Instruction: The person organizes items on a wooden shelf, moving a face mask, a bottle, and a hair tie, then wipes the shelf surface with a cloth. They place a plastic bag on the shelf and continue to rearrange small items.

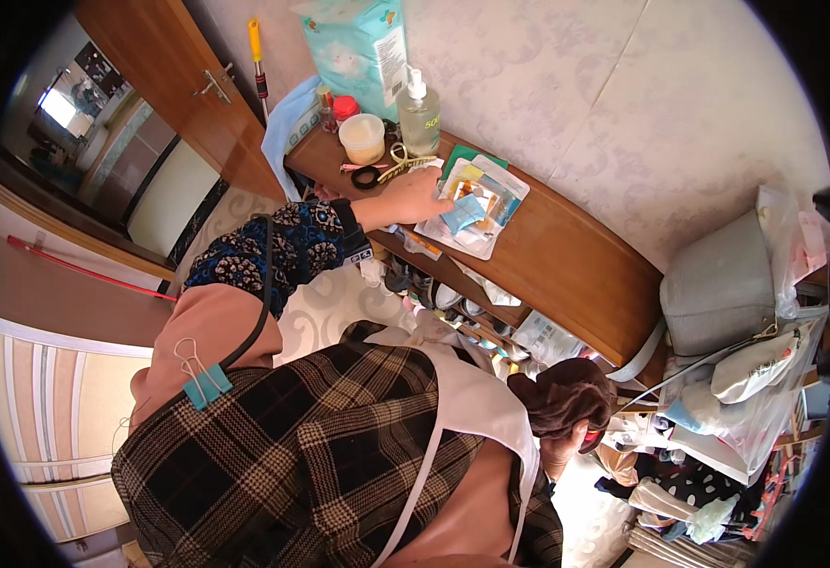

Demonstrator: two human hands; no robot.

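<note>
Over tray (476, 246) | left hand (417, 198) half-curled at blue packet (463, 216), grip unclear | right hand (561, 451) clutching brown cloth (561, 396)

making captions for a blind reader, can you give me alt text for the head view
A person's left hand is at a small blue packet in a clear plastic tray on a brown wooden cabinet; the right hand holds a dark brown cloth. Farther left on the cabinet stand a pump bottle and a tub.
</note>
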